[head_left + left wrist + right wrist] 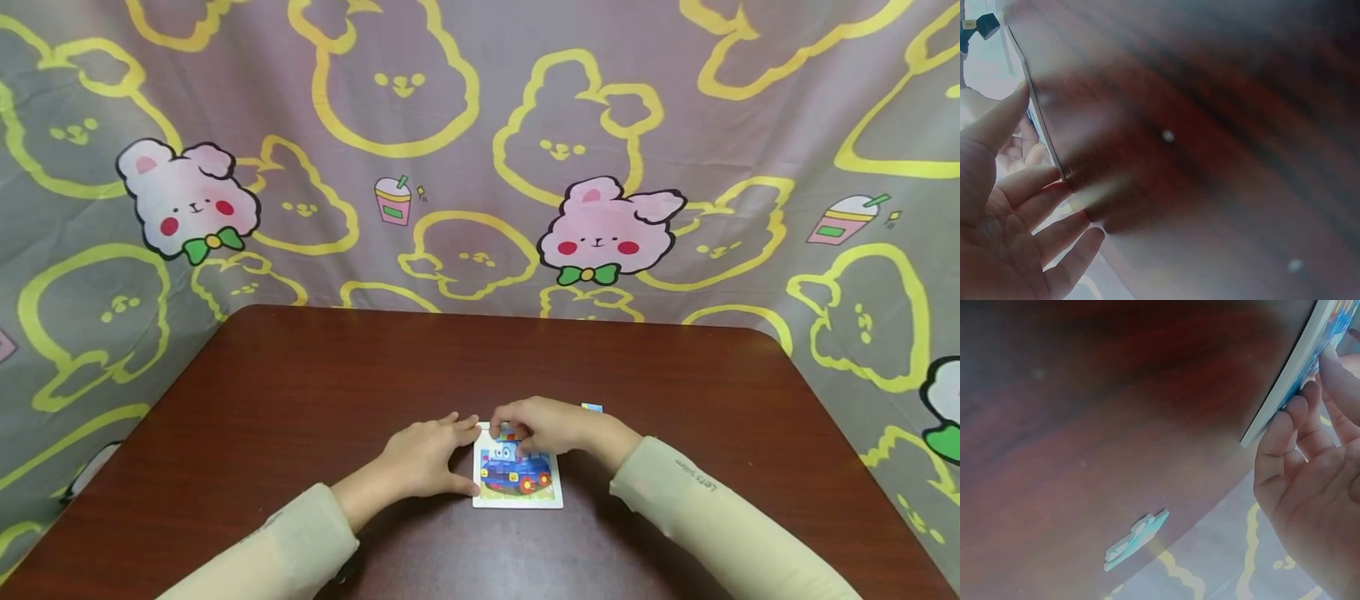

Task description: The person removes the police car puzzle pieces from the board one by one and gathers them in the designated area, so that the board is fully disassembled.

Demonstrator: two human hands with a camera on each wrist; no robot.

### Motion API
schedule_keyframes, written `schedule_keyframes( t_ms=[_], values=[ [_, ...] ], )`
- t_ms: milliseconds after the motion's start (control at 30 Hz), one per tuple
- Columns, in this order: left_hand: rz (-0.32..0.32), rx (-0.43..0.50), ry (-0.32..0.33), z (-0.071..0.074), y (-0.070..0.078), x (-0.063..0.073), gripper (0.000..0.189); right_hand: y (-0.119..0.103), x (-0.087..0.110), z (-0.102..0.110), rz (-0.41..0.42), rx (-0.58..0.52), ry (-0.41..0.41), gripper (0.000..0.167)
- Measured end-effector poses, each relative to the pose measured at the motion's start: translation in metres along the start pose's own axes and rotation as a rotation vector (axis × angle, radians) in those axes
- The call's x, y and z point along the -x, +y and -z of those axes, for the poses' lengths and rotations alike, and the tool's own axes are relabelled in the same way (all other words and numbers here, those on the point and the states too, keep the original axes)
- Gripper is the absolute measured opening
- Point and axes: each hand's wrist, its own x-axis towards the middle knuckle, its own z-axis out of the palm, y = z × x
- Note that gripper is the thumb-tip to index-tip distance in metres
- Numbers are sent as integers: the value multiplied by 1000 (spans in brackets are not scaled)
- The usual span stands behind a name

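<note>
A small jigsaw puzzle (517, 492) in a white frame lies on the table, its picture a blue cartoon vehicle with eyes and red wheels. My left hand (423, 458) steadies the frame's left edge, thumb near the lower corner and fingers at the upper one. In the left wrist view those fingers of the left hand (1016, 231) are fairly straight against the edge. Over the puzzle's upper part my right hand (543, 425) bends its thumb and index finger around a colourful puzzle piece (507, 435). The right hand (1316, 450) hides the upper right of the picture.
A loose puzzle piece (592, 408) lies on the table just beyond my right wrist; in the right wrist view this loose piece (1137, 540) is near the table's edge. The dark red-brown table (337, 375) meets a patterned cloth (480, 167) at its back and sides.
</note>
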Motion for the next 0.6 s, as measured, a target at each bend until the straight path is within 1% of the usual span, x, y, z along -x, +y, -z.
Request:
schedule_keyframes(
  t_ms=[200, 367, 600],
  values=[
    [2, 0, -4, 0, 1, 0, 80, 0, -3, 0, 4, 17, -7, 28],
    [4, -10, -2, -2, 0, -1, 81, 0, -3, 0, 8, 37, 12, 29],
    [7, -3, -4, -2, 0, -2, 81, -1, 1, -2, -1, -3, 52, 29]
  ],
)
